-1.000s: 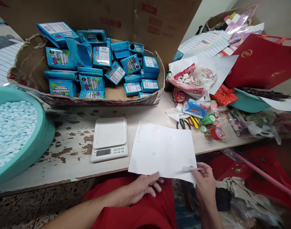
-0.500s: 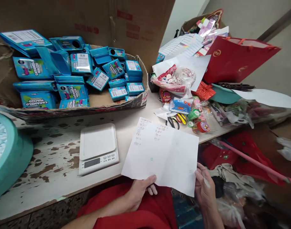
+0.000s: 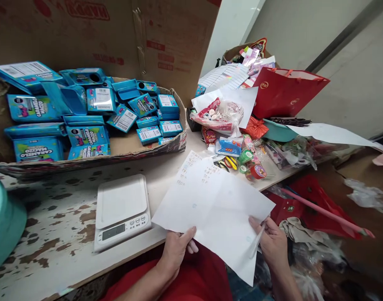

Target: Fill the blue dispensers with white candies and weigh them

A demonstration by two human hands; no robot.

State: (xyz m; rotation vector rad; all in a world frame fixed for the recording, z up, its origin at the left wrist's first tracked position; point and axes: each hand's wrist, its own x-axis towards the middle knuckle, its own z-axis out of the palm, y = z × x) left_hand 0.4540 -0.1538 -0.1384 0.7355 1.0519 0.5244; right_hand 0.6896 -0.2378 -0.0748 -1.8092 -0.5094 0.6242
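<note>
A creased white sheet of paper [image 3: 207,217] with handwritten lines in its upper left is held over the table's front edge. My left hand [image 3: 176,250] is closed on its lower left edge, thumb on top and fingers underneath. At the right edge my right hand [image 3: 272,241] pinches the paper between thumb and fingers, where the edge is bent; a pale strip beside these fingers is too blurred to name. Left of the paper stands a white digital scale [image 3: 122,211], its pan bare.
A cardboard box [image 3: 122,154] of blue candy packets [image 3: 88,136] fills the back left. A teal tub [image 3: 6,225] stands at the left edge. Tape rolls [image 3: 245,156], a bag of sweets [image 3: 223,117] and a red gift bag [image 3: 282,92] crowd the right. Plastic bags lie below right.
The right side of the paper has swung out, its right edge now slanting and bent at my right hand. My left hand keeps its grip. The view has shifted slightly up and right.
</note>
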